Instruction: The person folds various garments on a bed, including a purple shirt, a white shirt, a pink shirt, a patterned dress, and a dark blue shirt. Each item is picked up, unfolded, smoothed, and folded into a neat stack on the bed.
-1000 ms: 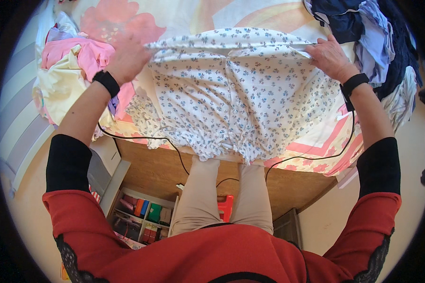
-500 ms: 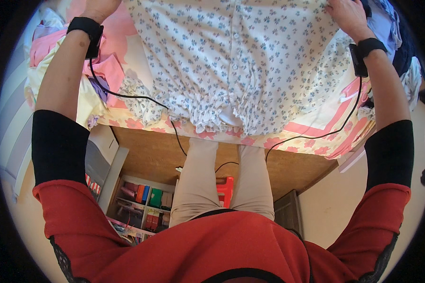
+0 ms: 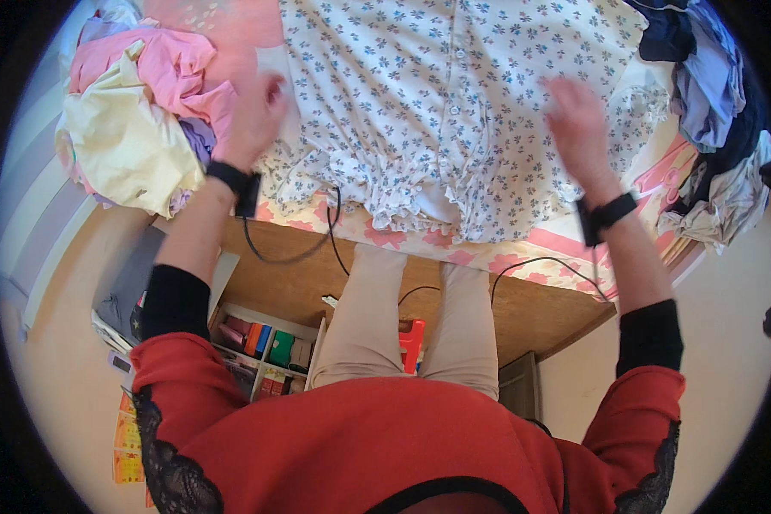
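A white garment with small blue flowers, a button front and a ruffled lower edge lies spread out on the bed. My left hand is over its left edge, blurred by motion, with loosely bent fingers and nothing visible in them. Above the right part of the garment, my right hand is also smeared; its fingers reach forward, apart and without cloth in them. Each wrist wears a black band with a small device.
Pink and cream clothes are heaped at the left. Dark, blue and white clothes lie at the right beside pink hangers. Black cables hang by the bed's edge. Below are a sectioned drawer and a red stool.
Both hands have let go of the garment's far part and come back toward me and inward. The garment now lies slightly farther right in view.
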{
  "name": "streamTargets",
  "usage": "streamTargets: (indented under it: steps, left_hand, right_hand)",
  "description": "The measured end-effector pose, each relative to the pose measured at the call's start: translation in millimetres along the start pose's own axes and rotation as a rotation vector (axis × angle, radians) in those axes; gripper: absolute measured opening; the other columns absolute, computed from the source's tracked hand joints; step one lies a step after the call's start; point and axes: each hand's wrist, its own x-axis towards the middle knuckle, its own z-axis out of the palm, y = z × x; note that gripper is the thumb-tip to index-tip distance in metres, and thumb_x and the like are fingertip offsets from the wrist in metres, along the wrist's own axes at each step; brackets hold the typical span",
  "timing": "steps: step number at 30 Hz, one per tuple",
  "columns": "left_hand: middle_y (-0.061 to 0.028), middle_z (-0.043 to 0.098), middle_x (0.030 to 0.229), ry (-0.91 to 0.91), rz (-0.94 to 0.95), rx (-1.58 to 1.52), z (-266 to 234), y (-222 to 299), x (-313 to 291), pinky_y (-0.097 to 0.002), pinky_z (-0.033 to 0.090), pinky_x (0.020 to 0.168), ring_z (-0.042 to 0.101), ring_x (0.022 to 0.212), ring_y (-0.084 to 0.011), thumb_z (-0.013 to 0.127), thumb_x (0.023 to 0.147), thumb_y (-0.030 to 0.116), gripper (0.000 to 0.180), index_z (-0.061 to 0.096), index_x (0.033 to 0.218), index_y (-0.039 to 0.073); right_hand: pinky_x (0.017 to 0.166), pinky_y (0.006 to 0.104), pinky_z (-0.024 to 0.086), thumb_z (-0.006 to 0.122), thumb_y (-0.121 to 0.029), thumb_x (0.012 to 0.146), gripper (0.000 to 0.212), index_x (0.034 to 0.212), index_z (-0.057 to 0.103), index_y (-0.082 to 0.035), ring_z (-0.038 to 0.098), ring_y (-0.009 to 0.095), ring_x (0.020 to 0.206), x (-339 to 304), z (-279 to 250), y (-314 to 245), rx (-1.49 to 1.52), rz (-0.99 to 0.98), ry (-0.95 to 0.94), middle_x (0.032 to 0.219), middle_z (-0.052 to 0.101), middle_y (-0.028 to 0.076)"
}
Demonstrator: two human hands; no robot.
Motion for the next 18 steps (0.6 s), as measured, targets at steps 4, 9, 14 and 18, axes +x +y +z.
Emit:
streamTargets:
  steps: [4,9,14,18]
  left_hand:
    - [-0.0163,0.063,0.105,-0.148,-0.096,-0.055,45,3,-106,-0.0438,0.047,0.091,0.059,0.102,-0.0357,0.075,0.08,0.015,0.048,0.057,0.123,0.005]
    - [-0.0154,0.063,0.1,-0.151,-0.151,0.22,77,-10,-149,-0.0469,0.046,0.088,0.057,0.102,-0.0365,0.074,0.08,0.02,0.039,0.061,0.114,0.006]
    - [-0.0165,0.062,0.097,-0.062,-0.031,0.28,77,-47,-157,-0.0489,0.046,0.086,0.057,0.099,-0.0374,0.07,0.076,0.015,0.024,0.069,0.098,0.005]
    - [-0.0211,0.066,0.091,-0.175,-0.154,0.111,41,-87,-162,-0.0462,0.05,0.079,0.063,0.087,-0.0391,0.066,0.087,0.018,0.029,0.065,0.112,0.003]
  right_hand:
    - [0.08,0.0386,0.046,0.066,-0.006,0.076,0.041,0.117,0.063,-0.01,0.058,0.027,0.1,-90,37,-90,0.108,0.015,-0.274,0.107,0.061,0.008]
    - [0.084,0.0412,0.042,0.069,-0.01,0.075,0.056,0.129,0.056,-0.01,0.052,0.027,0.109,-162,55,-137,0.073,0.204,-0.529,0.114,0.057,0.008]
    - [0.085,0.0406,0.041,0.069,-0.01,0.077,0.059,0.134,0.053,-0.009,0.053,0.028,0.109,-177,66,-142,0.074,0.251,-0.572,0.113,0.057,0.009]
    - [0.087,0.0418,0.043,0.068,-0.009,0.079,0.058,0.135,0.053,-0.009,0.054,0.029,0.107,-190,72,-137,0.157,0.28,-0.419,0.11,0.058,0.01]
